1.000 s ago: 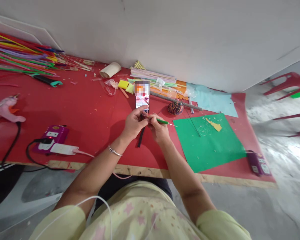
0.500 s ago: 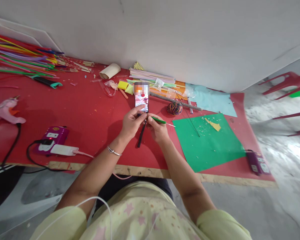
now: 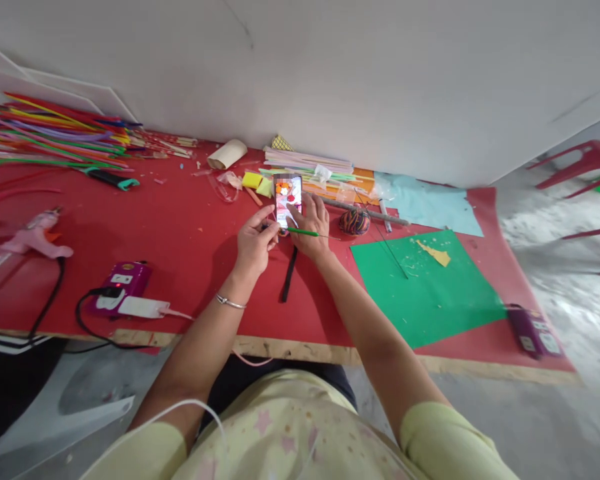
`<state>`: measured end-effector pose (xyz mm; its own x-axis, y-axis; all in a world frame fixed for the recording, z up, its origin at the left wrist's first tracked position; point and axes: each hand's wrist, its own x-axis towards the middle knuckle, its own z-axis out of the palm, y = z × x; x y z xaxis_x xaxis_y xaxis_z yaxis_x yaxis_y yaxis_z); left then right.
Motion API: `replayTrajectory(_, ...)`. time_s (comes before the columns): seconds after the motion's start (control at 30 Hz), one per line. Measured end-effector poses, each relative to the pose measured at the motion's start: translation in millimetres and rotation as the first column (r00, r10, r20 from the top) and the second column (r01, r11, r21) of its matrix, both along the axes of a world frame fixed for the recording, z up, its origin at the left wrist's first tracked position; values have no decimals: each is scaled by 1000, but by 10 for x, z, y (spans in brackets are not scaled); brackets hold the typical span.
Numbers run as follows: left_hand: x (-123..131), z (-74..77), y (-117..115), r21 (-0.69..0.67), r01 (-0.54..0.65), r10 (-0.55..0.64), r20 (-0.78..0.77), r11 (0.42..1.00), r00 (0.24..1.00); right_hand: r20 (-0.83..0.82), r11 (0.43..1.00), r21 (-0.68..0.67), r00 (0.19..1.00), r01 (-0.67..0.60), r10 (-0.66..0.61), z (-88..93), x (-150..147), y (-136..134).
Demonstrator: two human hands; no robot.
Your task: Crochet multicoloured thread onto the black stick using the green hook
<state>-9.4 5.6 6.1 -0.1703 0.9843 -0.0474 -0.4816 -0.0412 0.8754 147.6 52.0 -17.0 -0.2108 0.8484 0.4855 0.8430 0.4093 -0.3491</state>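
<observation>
My left hand (image 3: 254,243) is closed in a pinch beside the phone, on the end of a green-handled crochet hook (image 3: 303,232). A small bit of dark, colourful yarn (image 3: 283,232) shows by those fingertips. The hook's thin metal end points right, crossing in front of my right palm. My right hand (image 3: 311,227) has its fingers spread along the phone's right edge, the thumb over the lit screen. That phone (image 3: 289,195) displays a colourful picture. Below it a black strap (image 3: 289,275) lies on the red table. Right of my hands sits a multicoloured yarn ball (image 3: 354,222).
A green sheet (image 3: 420,300) with yellow scraps covers the table's right part. Pipe cleaners (image 3: 55,140) are heaped at the far left. A pink glue gun (image 3: 43,233) and a purple power strip (image 3: 125,280) with cords lie left. A grey stick (image 3: 375,215) lies behind the yarn ball.
My right hand has let go of the hook and moved up to the phone, its fingers now spread. The hook stays at my left fingers. The view has shifted slightly.
</observation>
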Motion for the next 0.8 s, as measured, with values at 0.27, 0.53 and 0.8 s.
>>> replayTrajectory(0.27, 17, -53, 11, -5, -20, 19, -41, 1000, 999, -401, 999, 29, 916, -18, 28, -129, 204, -228)
replayTrajectory(0.53, 41, -72, 26, -41, -68, 65, -59, 997, 996, -893, 884, -138, 442, -447, 84, -34, 128, -364)
replayTrajectory(0.8, 101, -55, -12, -50, -24, 20, -82, 998, 996, -945, 864, -208, 322, -459, -57, -37, 30, -376)
